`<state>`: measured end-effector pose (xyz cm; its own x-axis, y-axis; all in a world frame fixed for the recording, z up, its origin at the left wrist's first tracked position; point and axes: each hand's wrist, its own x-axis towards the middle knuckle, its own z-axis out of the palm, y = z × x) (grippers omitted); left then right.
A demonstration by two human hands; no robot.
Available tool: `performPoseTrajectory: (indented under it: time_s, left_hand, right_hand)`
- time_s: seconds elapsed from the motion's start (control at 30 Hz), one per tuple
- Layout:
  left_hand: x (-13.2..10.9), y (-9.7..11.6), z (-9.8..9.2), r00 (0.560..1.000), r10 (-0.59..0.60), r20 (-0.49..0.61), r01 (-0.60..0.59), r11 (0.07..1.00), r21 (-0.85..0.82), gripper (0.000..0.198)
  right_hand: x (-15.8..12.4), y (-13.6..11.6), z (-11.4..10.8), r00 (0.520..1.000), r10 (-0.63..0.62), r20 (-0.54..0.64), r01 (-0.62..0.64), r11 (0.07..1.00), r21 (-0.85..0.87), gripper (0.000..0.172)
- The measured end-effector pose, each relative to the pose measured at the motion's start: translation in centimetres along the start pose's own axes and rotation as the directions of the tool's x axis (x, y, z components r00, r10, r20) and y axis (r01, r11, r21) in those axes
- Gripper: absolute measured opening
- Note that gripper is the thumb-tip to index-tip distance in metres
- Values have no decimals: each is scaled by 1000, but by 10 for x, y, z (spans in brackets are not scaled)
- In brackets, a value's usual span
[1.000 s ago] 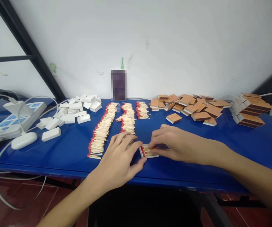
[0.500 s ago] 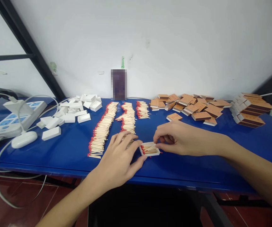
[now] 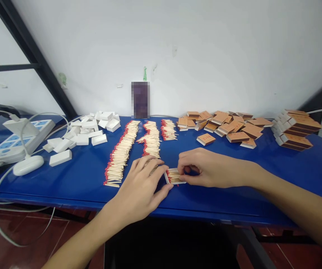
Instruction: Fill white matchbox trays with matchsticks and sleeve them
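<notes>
A white matchbox tray (image 3: 179,183) lies on the blue tabletop with red-tipped matches (image 3: 173,175) in it. My left hand (image 3: 142,188) grips the tray's left end between thumb and forefinger, its other fingers resting over the near part of the middle row of matches. From the right, my right hand (image 3: 198,168) reaches in with thumb and fingers pinched on the matches, covering the tray's right end. A red match tip or two shows beside the tray's near edge. Left of my left hand runs a long row of loose matches (image 3: 121,157).
Empty white trays (image 3: 86,127) are heaped at the back left, near a power strip (image 3: 21,140) with cables. Orange matchbox sleeves (image 3: 228,127) lie piled at the back right. A stack of matchboxes (image 3: 297,130) stands farther right. A dark blurred object (image 3: 141,100) leans on the wall.
My right hand has moved slightly left and down, its fingertips now in the tray over the matches. My left hand keeps its grip on the tray.
</notes>
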<state>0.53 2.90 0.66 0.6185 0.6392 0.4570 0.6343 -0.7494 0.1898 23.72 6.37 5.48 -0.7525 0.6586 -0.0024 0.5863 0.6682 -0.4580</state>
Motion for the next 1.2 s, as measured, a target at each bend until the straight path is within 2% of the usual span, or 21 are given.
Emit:
performPoseTrajectory:
  time_s: [0.13, 0.3, 0.43, 0.53, 0.6, 0.67, 0.8, 0.9, 1.0, 1.2]
  left_hand:
    - [-1, -1, 0, 1000, 3, 13, -3, 1000, -1, 27]
    - [-1, -1, 0, 1000, 2, 17, -2, 1000, 8, 28]
    - [-1, 1, 0, 1000, 8, -18, -7, 1000, 21, 30]
    - [-1, 1, -1, 999, -18, -40, 20, 999, 36, 32]
    - [0, 1, -2, 998, -46, -47, 48, 998, 41, 32]
    - [0, 1, -2, 996, -66, -56, 68, 997, 42, 31]
    - [0, 1, -2, 994, -92, -60, 94, 995, 40, 30]
    - [0, 1, -2, 995, -83, -52, 85, 996, 39, 30]
    - [0, 1, -2, 997, -65, -46, 66, 997, 35, 31]
    - [1, 2, -3, 998, -58, -8, 58, 998, 20, 29]
  right_hand:
    - [1, 4, 2, 1000, 8, 12, -8, 1000, 28, 30]
    - [1, 4, 0, 1000, -1, 14, 0, 999, 46, 29]
    - [0, 7, -5, 995, -1, -97, -3, 999, -40, 30]
    - [-1, 15, -10, 982, 34, -184, -59, 989, -133, 27]
    - [-2, 20, -13, 986, 73, -150, -94, 987, -133, 21]
    - [-3, 23, -15, 991, 119, -56, -124, 989, -77, 16]
    - [-5, 18, -19, 991, 115, 74, -121, 990, 79, 25]
    - [-5, 12, -19, 991, 108, 85, -119, 982, 145, 35]
    - [-3, 11, -15, 988, 123, 97, -138, 977, 163, 37]
    - [1, 12, -5, 992, 107, 60, -112, 990, 90, 38]
